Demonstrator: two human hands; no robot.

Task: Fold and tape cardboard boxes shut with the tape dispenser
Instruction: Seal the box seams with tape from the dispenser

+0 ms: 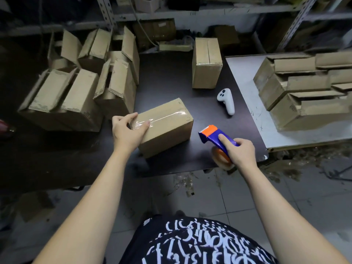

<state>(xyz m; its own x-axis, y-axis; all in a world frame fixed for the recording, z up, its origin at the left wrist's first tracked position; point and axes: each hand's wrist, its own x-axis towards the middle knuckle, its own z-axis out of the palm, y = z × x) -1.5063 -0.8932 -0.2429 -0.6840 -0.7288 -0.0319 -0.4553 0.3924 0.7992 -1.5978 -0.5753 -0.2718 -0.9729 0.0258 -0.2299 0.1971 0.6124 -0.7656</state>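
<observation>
Left hand (128, 128) grips the taped box (167, 130) near the table's (167, 86) front edge, right hand (240, 149) clasps the tape dispenser (215, 138) beside it; we judge the open boxes (62, 100) past the left edge are left to seal.

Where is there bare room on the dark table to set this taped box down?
Biggest bare patch on the dark table: between the taped box in your left hand, the upright box behind, open boxes left, white controller right. A narrow strip along the near edge by the tape dispenser. Crowded: the left side, the white board under stacked cartons.
</observation>
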